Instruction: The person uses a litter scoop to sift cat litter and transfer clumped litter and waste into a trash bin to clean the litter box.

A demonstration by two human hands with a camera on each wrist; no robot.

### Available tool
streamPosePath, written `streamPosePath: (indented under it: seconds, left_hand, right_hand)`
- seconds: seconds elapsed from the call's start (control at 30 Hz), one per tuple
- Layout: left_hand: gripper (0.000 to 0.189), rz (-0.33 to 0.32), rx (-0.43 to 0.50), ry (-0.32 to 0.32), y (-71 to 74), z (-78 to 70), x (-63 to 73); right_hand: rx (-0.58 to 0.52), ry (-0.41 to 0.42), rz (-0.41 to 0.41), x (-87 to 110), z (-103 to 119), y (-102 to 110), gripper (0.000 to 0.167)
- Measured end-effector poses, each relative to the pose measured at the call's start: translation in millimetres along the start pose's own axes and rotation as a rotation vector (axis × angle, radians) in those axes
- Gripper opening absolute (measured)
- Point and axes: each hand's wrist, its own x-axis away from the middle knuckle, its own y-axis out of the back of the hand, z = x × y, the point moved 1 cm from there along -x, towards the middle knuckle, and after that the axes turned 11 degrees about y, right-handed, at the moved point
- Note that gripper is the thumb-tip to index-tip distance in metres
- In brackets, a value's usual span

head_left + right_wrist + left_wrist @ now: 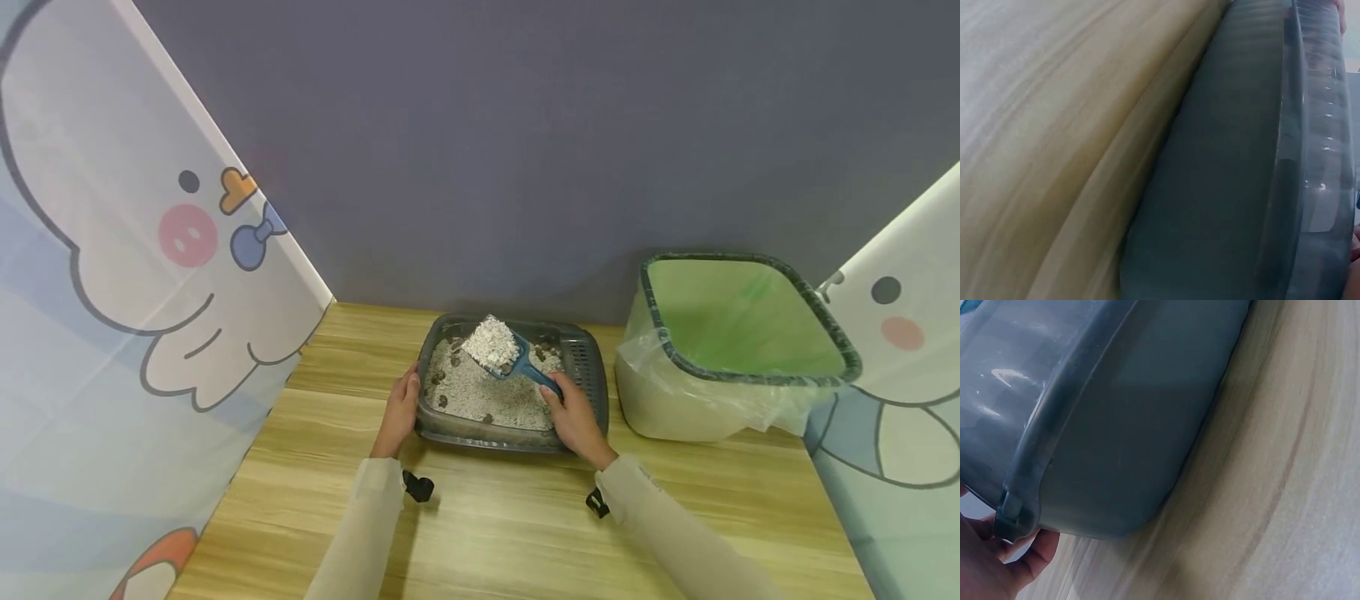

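A dark grey litter box [495, 440] stands on the wooden table, filled with pale grainy litter [480, 400] and several dark clumps [442, 402]. At its left side, my left hand [399, 414] holds the rim; the left wrist view has the fingers [1041, 553] curled beneath the rim's corner. My right hand [576, 418] grips the handle of a blue scoop [534, 372] over the box's right half. A heap of white litter [491, 342] fills the scoop and hides most of its bowl. Only a sliver of the right hand shows in the right wrist view.
To the right of the box stands a pale bin [660, 408] with a dark rim, a green-looking inside and a clear plastic liner [720, 400] folded over its edge. Behind the table [487, 525] rises a grey wall [480, 150]. Cartoon-printed panels [112, 275] flank both sides.
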Motion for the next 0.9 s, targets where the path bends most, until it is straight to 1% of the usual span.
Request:
streamPosePath:
  seconds: [0.07,0.17,0.27,0.33,0.4,0.57,0.77,0.9]
  left_hand:
    - [0.056,0.002,-0.003,0.001,-0.8,-0.3,0.2]
    - [0.056,-0.003,-0.008,-0.001,-1.5,-0.1,0.2]
    - [0.056,-0.008,-0.012,-0.006,-1.9,1.1,-0.9]
    - [0.057,-0.009,-0.017,-0.006,-1.8,1.4,-1.1]
    - [0.058,-0.007,-0.019,-0.004,-1.8,1.0,-1.0]
    - [0.059,0.004,-0.024,0.001,-1.4,0.3,-0.2]
    - [0.058,-0.001,-0.024,-0.009,-1.4,0.2,-0.8]
    - [0.059,0.004,-0.016,-0.010,-1.4,0.2,-0.6]
  right_hand:
    - [-0.015,-0.008,-0.008,1.4,-1.0,-0.4,0.026]
    - [-0.021,0.020,-0.036,3.1,-3.4,-1.5,0.029]
    - [-0.016,0.069,-0.073,4.3,-5.8,-3.0,0.026]
    - [-0.016,0.080,-0.081,4.8,-6.9,-3.5,0.024]
    - [-0.019,0.075,-0.076,4.8,-6.9,-3.0,0.024]
    - [-0.026,0.032,-0.047,4.5,-5.3,-1.2,0.028]
    - [-0.026,0.047,-0.045,4.0,-5.7,-0.7,0.026]
    - [0.000,0.048,-0.072,4.8,-4.3,0.0,0.029]
